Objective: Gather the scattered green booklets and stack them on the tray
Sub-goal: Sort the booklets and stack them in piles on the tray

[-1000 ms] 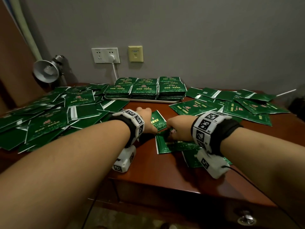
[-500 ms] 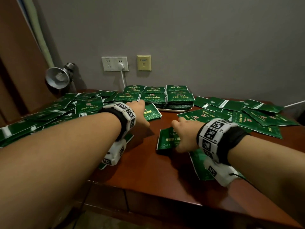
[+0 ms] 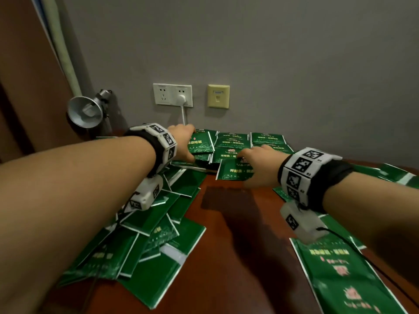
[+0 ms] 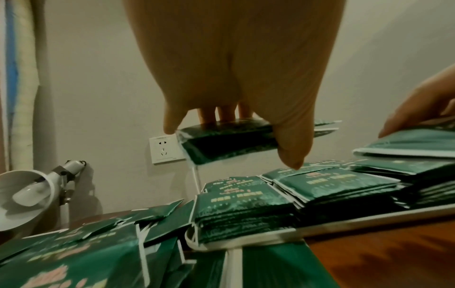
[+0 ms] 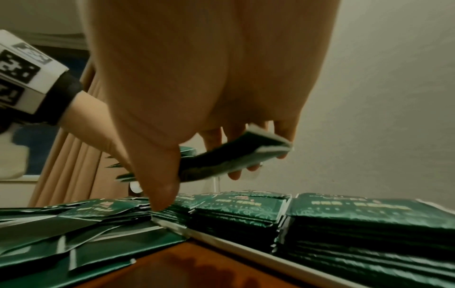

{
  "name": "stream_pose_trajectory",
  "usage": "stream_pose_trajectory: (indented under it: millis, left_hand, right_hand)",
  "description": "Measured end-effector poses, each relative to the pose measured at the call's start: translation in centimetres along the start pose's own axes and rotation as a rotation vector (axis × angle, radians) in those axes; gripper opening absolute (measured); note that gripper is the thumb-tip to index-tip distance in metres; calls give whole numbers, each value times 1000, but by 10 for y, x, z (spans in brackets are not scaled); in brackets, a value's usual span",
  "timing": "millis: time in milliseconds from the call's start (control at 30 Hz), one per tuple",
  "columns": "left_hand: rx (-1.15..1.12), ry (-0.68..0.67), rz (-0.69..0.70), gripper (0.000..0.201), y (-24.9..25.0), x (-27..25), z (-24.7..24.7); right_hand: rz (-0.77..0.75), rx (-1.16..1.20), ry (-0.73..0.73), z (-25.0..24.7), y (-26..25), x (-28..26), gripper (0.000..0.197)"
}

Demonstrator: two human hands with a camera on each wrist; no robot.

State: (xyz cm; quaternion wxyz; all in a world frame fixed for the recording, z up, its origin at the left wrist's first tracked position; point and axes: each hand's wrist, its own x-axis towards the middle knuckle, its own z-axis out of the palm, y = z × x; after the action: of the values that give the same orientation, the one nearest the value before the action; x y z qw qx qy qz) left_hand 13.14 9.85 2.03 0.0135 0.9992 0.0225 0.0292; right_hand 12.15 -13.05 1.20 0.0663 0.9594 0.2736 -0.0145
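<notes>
My left hand [image 3: 184,141] grips a green booklet [image 3: 200,143] by its edges and holds it above the left stacks on the tray; the left wrist view shows the same booklet [image 4: 226,136] between thumb and fingers. My right hand [image 3: 257,165] holds a second green booklet [image 3: 233,171] just in front of the tray, and it appears bent [image 5: 234,157] between thumb and fingers in the right wrist view. The white tray [image 4: 344,222] at the back of the table carries several stacks of green booklets [image 3: 267,138].
Loose green booklets lie heaped on the left [image 3: 145,232] and spread on the right [image 3: 335,275] of the brown table [image 3: 226,257]. A metal clamp lamp [image 3: 85,109] stands at the back left. A wall socket [image 3: 172,94] with a white cable is behind the tray.
Both hands have lifted their booklets off the table and carried them forward to the tray. The head view has moved closer to the wall.
</notes>
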Motion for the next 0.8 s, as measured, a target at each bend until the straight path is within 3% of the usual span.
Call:
stream_pose_trajectory:
  millis: [500,667,800]
  left_hand:
    - [27,-123,56,73,-16,147,21]
    - [46,-183,74,86,-18,169,38]
    - [48,-216,100,84,-20,171,37]
  right_hand:
    - [55,42,23,18,24,122,87]
    - [66,48,-10,25,30,134,98]
    - [69,55,-28,25,33,131,100]
